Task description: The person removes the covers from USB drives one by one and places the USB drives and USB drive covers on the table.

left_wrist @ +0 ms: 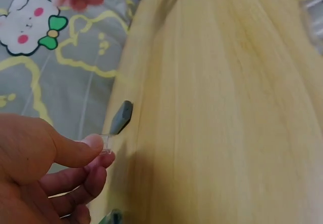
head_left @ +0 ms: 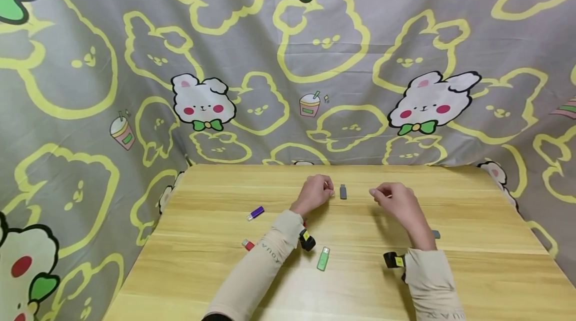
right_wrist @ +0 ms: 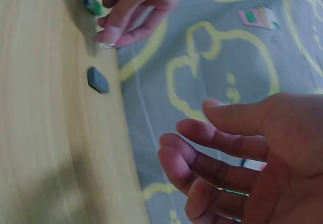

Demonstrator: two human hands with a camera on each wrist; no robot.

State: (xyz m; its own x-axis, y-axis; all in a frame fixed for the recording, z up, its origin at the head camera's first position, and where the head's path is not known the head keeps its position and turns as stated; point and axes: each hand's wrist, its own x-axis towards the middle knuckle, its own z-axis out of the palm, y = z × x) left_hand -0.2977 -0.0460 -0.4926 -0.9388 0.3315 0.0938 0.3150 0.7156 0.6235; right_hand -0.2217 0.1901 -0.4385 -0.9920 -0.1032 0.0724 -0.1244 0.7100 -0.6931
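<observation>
My left hand (head_left: 313, 194) is over the far part of the wooden table, thumb and forefinger pinching a small clear plastic piece (left_wrist: 106, 144), perhaps a cap. Just right of it lies a grey USB stick (head_left: 343, 192), which shows in the left wrist view as a dark grey stick (left_wrist: 122, 117) beyond the fingertips. My right hand (head_left: 398, 203) hovers right of that stick, fingers loosely bent. In the right wrist view a gap shows between thumb and forefinger, and nothing is held there. Beside the left hand a small green thing (right_wrist: 92, 5) lies partly hidden.
A purple USB stick (head_left: 255, 213) and a red one (head_left: 248, 245) lie left of the left forearm, the red one partly covered. A green stick (head_left: 323, 259) lies between the forearms. Another grey-blue one (head_left: 436, 234) shows beside the right wrist. A patterned curtain (head_left: 270, 111) hangs behind the table.
</observation>
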